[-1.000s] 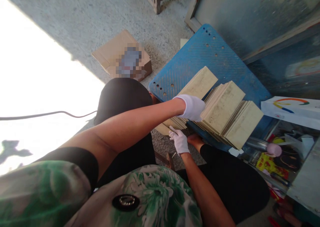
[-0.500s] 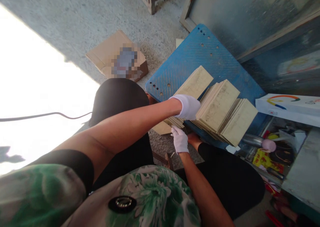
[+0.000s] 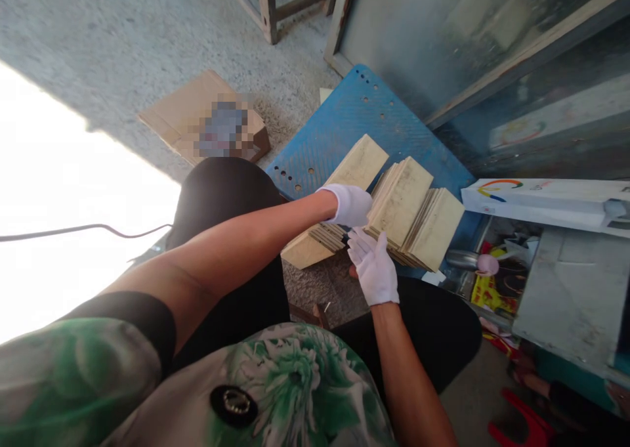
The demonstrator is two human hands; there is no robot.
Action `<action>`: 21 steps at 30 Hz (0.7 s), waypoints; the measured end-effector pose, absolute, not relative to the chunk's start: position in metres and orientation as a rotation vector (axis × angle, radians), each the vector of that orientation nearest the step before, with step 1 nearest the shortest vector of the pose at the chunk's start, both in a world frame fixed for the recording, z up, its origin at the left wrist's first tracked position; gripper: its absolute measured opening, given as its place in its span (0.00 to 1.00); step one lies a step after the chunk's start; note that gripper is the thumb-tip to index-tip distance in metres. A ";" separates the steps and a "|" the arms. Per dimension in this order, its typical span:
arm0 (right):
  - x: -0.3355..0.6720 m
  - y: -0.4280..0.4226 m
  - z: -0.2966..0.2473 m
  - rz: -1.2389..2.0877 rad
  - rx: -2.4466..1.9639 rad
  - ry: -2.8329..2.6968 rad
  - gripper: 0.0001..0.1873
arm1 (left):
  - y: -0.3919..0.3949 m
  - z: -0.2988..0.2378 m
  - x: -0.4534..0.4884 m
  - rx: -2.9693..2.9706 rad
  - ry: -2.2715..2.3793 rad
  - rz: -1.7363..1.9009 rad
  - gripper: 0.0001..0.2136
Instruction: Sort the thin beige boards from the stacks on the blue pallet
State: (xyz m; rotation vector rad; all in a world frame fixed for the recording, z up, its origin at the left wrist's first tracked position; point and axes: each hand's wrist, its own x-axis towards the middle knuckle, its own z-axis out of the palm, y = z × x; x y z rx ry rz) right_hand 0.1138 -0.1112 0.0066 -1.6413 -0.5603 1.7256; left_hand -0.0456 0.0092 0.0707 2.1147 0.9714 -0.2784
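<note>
Thin cream-coloured rectangular boards stand in stacks on a blue plastic surface with small holes (image 3: 339,122). Over the near end of the left stack (image 3: 361,161) is my left hand (image 3: 350,204) in a white glove, back upward; its fingers are hidden, so any hold cannot be seen. Just below it, my gloved right hand (image 3: 375,270) is open, palm up, fingers spread with nothing in them. Its fingertips lie near the middle stack (image 3: 401,201). A further stack (image 3: 436,230) leans to the right. More boards (image 3: 312,245) jut out below my left wrist.
An open cardboard box (image 3: 172,115) lies on the concrete floor at left. To the right are a white printed bag (image 3: 541,201), a flask with a pink lid (image 3: 475,261) and a grey metal surface (image 3: 571,296). A framed panel (image 3: 408,40) leans behind. Another person's arm shows at lower right.
My right hand has left the boards at the lower left, moved toward the middle stack and turned palm up, fingers spread. My left hand stays over the stacks. The view has shifted right.
</note>
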 end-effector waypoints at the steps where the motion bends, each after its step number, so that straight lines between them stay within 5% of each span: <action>1: 0.117 -0.110 0.017 1.749 -1.587 -0.536 0.37 | 0.007 0.071 -0.046 2.108 0.972 -0.262 0.19; 12: 0.126 -0.135 0.066 1.848 -1.199 -0.405 0.46 | -0.053 0.079 -0.047 1.639 1.276 0.136 0.17; 21: 0.109 -0.160 0.032 1.764 -1.255 -0.669 0.33 | -0.131 0.059 -0.016 1.434 1.208 0.237 0.08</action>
